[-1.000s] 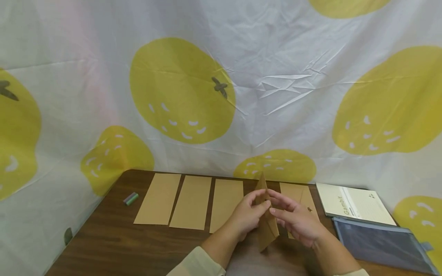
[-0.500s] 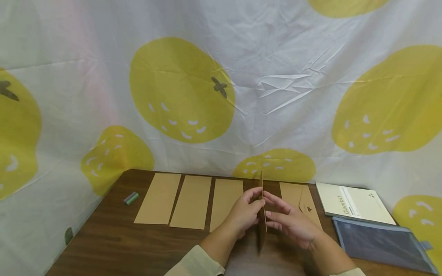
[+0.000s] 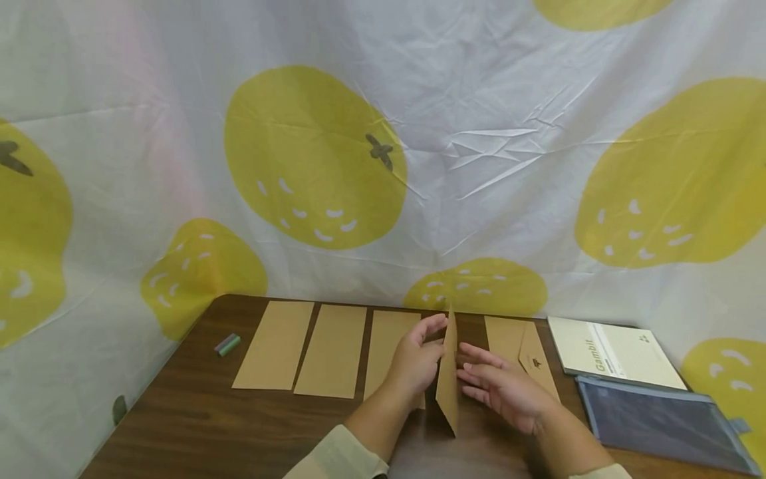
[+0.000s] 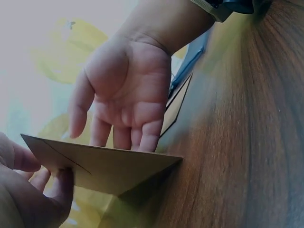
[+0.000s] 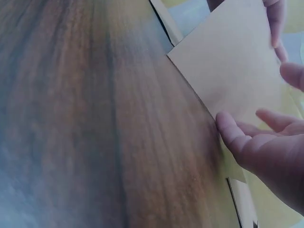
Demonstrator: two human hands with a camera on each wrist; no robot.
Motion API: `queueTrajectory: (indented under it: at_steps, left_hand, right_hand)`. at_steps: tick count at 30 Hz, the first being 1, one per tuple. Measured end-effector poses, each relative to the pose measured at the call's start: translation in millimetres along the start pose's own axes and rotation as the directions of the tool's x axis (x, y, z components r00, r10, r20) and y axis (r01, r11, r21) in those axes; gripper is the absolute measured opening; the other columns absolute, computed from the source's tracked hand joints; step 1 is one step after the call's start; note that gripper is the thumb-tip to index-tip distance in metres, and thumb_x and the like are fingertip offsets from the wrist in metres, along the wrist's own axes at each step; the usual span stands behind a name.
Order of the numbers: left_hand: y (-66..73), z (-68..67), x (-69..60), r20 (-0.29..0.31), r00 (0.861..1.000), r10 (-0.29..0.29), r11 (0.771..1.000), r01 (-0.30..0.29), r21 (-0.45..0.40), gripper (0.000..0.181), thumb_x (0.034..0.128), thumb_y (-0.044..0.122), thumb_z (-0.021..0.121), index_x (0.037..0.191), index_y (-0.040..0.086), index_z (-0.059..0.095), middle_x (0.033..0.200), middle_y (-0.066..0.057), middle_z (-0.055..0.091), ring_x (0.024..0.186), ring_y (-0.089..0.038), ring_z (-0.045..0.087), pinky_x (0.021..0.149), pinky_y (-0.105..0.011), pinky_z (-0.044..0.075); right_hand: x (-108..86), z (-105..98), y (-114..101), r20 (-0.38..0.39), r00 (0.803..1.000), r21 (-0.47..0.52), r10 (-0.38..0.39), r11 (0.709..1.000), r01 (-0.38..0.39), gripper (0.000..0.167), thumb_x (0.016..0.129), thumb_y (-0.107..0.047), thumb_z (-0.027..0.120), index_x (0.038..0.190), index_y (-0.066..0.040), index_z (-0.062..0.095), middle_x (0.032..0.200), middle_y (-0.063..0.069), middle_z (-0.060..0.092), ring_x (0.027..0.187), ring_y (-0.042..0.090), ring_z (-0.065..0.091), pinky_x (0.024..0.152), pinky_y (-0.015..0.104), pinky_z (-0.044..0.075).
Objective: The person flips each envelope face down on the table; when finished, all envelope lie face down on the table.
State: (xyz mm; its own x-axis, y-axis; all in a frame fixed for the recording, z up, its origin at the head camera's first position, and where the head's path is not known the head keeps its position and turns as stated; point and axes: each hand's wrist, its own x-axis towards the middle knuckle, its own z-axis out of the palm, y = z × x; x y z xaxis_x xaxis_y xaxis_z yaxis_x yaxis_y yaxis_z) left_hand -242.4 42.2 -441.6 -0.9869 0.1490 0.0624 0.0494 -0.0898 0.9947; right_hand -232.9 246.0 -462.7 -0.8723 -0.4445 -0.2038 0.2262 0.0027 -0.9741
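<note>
A brown kraft envelope [image 3: 447, 379] stands on edge above the table, its flap line showing in the left wrist view. My left hand [image 3: 415, 362] pinches it from the left side, thumb on the face with the flap. On the other side my right hand [image 3: 507, 391] has its fingers extended toward the envelope's plain face. In the right wrist view one of its fingertips [image 5: 223, 118] is at the envelope's lower edge; whether it touches I cannot tell.
Brown envelopes lie in a row: one at far left [image 3: 273, 344], a second [image 3: 331, 351], a third [image 3: 391, 346] partly behind my left hand. Another, flap up [image 3: 509, 336], lies right. Beyond are a "Gambit" notebook [image 3: 616, 352], a zip pouch [image 3: 658, 416] and small sticks [image 3: 227, 344] at left.
The held envelope has turned about its upright axis, from edge-on to showing its right face. My left hand has shifted slightly left with it. The right fingers have drawn back and straightened.
</note>
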Motion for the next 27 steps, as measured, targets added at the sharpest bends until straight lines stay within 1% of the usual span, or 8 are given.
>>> queueTrajectory:
  at_steps: [4,7,9,11,13,16,21,27]
  left_hand:
    - [-4.5,-3.1,3.7,-0.035,0.999,0.004,1.0,-0.004,-0.019,0.054,0.0961,-0.008,0.058,0.149,0.006,0.06,0.153,-0.012,0.063,0.129,-0.027,0.066,0.099,-0.035,0.06]
    - [-11.4,-5.9,7.2,-0.069,0.998,-0.008,1.0,0.009,0.01,0.057,0.0929,-0.01,0.057,0.147,0.007,0.061,0.152,-0.011,0.064,0.124,-0.025,0.066,0.094,-0.03,0.058]
    - [-16.7,-7.7,9.3,-0.091,0.996,-0.015,0.999,0.019,0.043,0.058,0.0915,-0.01,0.057,0.146,0.008,0.062,0.152,-0.01,0.064,0.123,-0.026,0.065,0.097,-0.033,0.057]
    - [-21.8,-9.6,11.0,-0.105,0.994,-0.027,0.997,0.035,0.069,0.058,0.0908,-0.01,0.057,0.146,0.009,0.062,0.154,-0.01,0.063,0.129,-0.03,0.064,0.104,-0.04,0.057]
    - [-26.1,-11.2,12.2,-0.108,0.993,-0.038,0.995,0.047,0.087,0.06,0.0897,-0.009,0.057,0.147,0.008,0.061,0.155,-0.011,0.062,0.139,-0.036,0.059,0.112,-0.047,0.053]
    - [-29.6,-12.8,12.9,-0.085,0.994,-0.063,0.995,0.07,0.077,0.062,0.0904,-0.006,0.057,0.151,0.005,0.056,0.159,-0.015,0.057,0.149,-0.041,0.051,0.119,-0.054,0.047]
    - [-30.2,-13.2,13.3,-0.01,0.996,-0.094,0.994,0.094,0.062,0.065,0.0955,0.0,0.061,0.159,0.004,0.047,0.166,-0.021,0.048,0.154,-0.043,0.044,0.126,-0.057,0.04]
    - [-29.6,-13.1,11.4,0.079,0.99,-0.118,0.991,0.113,0.066,0.071,0.0952,0.003,0.065,0.162,0.006,0.042,0.172,-0.021,0.038,0.16,-0.046,0.033,0.13,-0.062,0.031]
  right_hand:
    - [-0.6,-2.9,-1.0,-0.037,0.999,-0.002,0.011,1.0,-0.011,0.076,0.114,-0.026,0.048,0.172,-0.002,0.005,0.177,0.03,0.01,0.166,0.046,0.014,0.128,0.044,0.04]
    - [-1.0,-6.6,-2.6,-0.066,0.998,0.005,0.018,1.0,-0.018,0.076,0.114,-0.025,0.047,0.172,-0.003,0.003,0.178,0.029,0.009,0.167,0.044,0.011,0.131,0.048,0.034]
    - [-1.0,-8.9,-3.4,-0.081,0.997,0.007,0.015,1.0,-0.014,0.077,0.114,-0.024,0.047,0.172,-0.003,0.002,0.178,0.028,0.008,0.167,0.043,0.01,0.133,0.051,0.028]
    - [-1.2,-11.3,-3.9,-0.089,0.996,0.008,0.006,1.0,-0.005,0.077,0.113,-0.023,0.047,0.171,-0.001,0.0,0.178,0.029,0.007,0.167,0.044,0.009,0.134,0.054,0.024]
    - [-1.6,-13.4,-4.5,-0.096,0.995,0.007,-0.003,1.0,0.004,0.078,0.113,-0.022,0.046,0.171,0.0,-0.001,0.178,0.03,0.005,0.167,0.045,0.007,0.134,0.056,0.021]
    - [-1.6,-17.0,-4.3,-0.104,0.995,0.016,-0.014,1.0,0.016,0.078,0.113,-0.021,0.045,0.17,0.002,-0.003,0.178,0.03,0.002,0.167,0.046,0.004,0.135,0.057,0.016]
    - [-1.2,-22.0,-3.8,-0.12,0.992,0.03,-0.025,0.999,0.029,0.079,0.114,-0.022,0.044,0.17,-0.001,-0.006,0.178,0.029,0.0,0.168,0.045,0.001,0.135,0.055,0.013]
    - [-1.1,-26.3,-2.5,-0.134,0.99,0.041,-0.036,0.998,0.042,0.08,0.114,-0.022,0.044,0.17,-0.002,-0.008,0.179,0.028,-0.003,0.168,0.044,0.0,0.135,0.054,0.012]
